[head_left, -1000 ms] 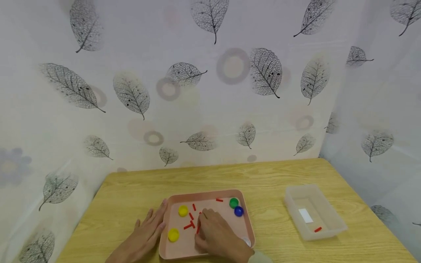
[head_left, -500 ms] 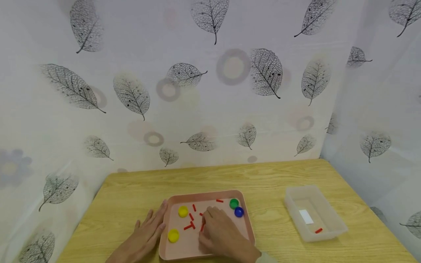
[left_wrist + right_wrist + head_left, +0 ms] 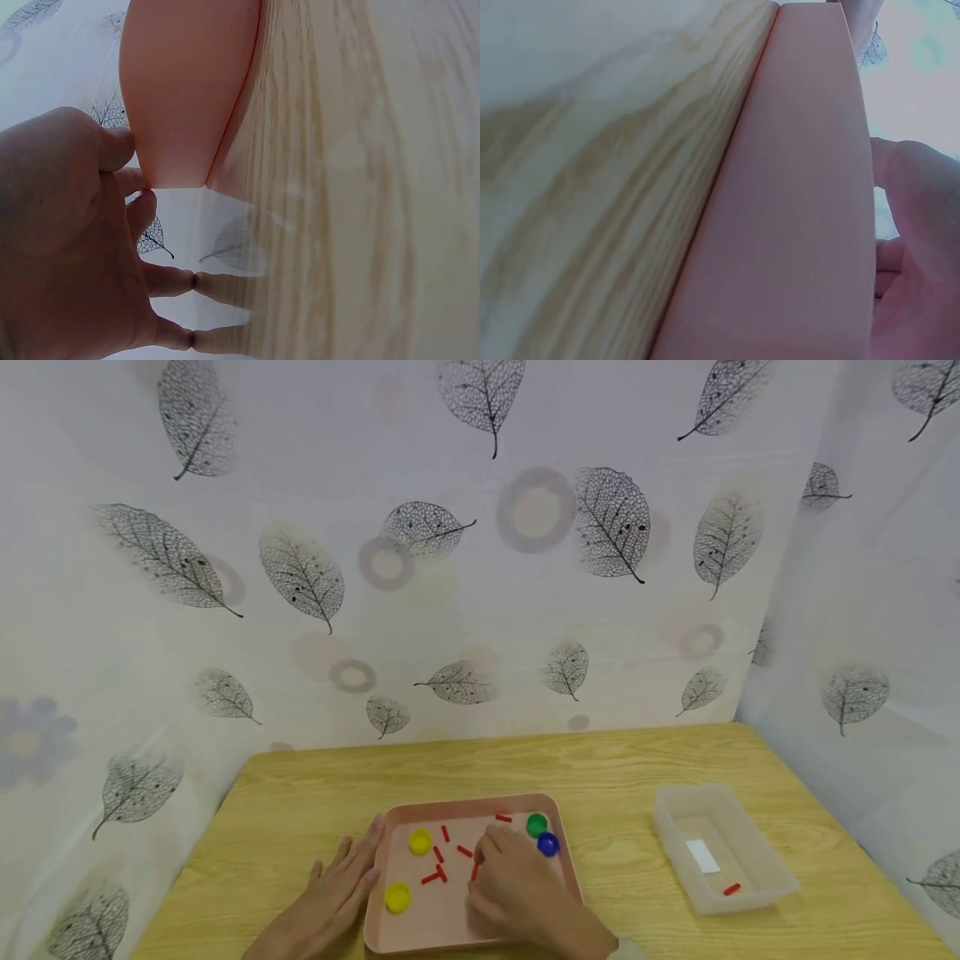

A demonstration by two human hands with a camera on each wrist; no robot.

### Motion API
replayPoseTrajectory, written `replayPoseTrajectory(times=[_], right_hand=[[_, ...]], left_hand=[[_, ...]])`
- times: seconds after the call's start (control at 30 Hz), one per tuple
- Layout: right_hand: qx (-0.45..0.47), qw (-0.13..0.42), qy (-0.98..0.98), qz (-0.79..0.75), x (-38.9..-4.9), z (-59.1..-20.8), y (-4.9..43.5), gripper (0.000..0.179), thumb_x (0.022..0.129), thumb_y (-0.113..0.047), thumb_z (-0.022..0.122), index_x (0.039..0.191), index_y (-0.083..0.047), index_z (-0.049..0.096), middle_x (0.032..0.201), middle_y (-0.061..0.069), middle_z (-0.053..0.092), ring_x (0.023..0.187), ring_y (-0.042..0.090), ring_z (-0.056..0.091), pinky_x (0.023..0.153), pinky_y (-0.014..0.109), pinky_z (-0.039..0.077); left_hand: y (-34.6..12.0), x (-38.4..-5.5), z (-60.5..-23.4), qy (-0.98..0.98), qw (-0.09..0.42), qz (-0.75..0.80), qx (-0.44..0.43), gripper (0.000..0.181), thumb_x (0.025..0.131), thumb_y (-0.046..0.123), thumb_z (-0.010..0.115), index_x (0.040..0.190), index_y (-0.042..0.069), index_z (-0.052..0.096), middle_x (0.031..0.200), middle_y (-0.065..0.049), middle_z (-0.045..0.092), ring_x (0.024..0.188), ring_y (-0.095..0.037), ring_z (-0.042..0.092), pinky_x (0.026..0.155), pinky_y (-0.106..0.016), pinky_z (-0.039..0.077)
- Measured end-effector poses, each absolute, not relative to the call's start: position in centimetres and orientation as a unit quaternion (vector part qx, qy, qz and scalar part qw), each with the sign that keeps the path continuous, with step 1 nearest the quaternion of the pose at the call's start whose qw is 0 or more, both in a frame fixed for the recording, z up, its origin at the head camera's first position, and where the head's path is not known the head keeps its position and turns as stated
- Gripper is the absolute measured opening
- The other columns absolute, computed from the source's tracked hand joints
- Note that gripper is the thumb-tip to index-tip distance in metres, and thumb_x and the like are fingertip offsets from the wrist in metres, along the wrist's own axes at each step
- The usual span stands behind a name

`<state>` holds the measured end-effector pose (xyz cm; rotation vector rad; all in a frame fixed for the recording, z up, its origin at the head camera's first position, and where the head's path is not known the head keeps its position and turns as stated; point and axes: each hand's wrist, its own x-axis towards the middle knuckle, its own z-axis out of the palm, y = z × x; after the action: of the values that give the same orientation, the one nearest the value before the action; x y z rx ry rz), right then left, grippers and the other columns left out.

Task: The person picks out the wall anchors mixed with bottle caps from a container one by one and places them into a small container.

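A pink tray [image 3: 442,939] lies on the table. In it are several short red sticks [image 3: 446,833], two yellow caps [image 3: 397,897], a green cap [image 3: 536,824] and a blue cap [image 3: 547,844]. My right hand [image 3: 525,889] is over the tray's right half, fingers curled, gripping a red stick [image 3: 475,872] that shows at its left side. The right wrist view has the tray wall [image 3: 780,187] covering those fingertips. Outside the tray's left wall, my left hand [image 3: 330,893] rests with fairly straight fingers; the left wrist view shows it touching the wall [image 3: 180,97].
Right of the tray stands a clear plastic box [image 3: 750,903] with a white label [image 3: 702,856] and one red stick [image 3: 732,889]. The wooden table [image 3: 615,760] ends against a leaf-patterned curtain [image 3: 480,610] at the back and sides.
My right hand has slid rightward and slightly away inside the tray, the red stick travelling with it. Another red stick is now uncovered; a clear round piece is now hidden. My left hand stays put.
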<state>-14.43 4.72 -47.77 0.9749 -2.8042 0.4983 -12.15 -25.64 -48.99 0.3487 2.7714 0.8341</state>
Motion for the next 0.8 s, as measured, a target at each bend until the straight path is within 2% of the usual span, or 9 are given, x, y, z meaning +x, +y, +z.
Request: replayPoseTrajectory(times=[0.33, 0.5, 0.8], right_hand=[[0.32, 0.175, -0.915, 0.172, -14.4, -47.8, 6.7, 0.023, 0.083, -0.029, 0.075, 0.096, -0.017, 0.06, 0.094, -0.009, 0.052, 0.088, 0.011, 0.051, 0.083, 0.03, 0.049], [0.341, 0.235, -0.891, 0.183, -14.8, -47.5, 7.7, 0.024, 0.079, -0.025, 0.077, 0.094, -0.015, 0.061, 0.093, -0.006, 0.053, 0.092, 0.013, 0.052, 0.083, 0.029, 0.049], [0.342, 0.242, -0.88, 0.225, -15.1, -46.3, 10.0, 0.029, 0.079, -0.019, 0.084, 0.094, -0.014, 0.059, 0.093, -0.009, 0.052, 0.081, 0.006, 0.048, 0.07, 0.022, 0.048]], left_hand=[[-25.7, -12.0, -48.9, 0.946, 0.091, 0.281, 0.133, 0.06, 0.113, 0.043, 0.029, 0.167, 0.032, 0.003, 0.17, -0.001, 0.013, 0.15, -0.053, 0.015, 0.103, -0.088, 0.006], [-25.7, -12.1, -49.0, 0.946, 0.098, 0.283, 0.126, 0.06, 0.113, 0.044, 0.029, 0.166, 0.034, 0.003, 0.169, 0.002, 0.011, 0.152, -0.05, 0.013, 0.104, -0.086, 0.004], [-25.7, -12.2, -48.9, 0.943, 0.102, 0.288, 0.128, 0.06, 0.113, 0.044, 0.029, 0.166, 0.033, 0.003, 0.17, 0.0, 0.012, 0.151, -0.051, 0.012, 0.103, -0.087, 0.003]])
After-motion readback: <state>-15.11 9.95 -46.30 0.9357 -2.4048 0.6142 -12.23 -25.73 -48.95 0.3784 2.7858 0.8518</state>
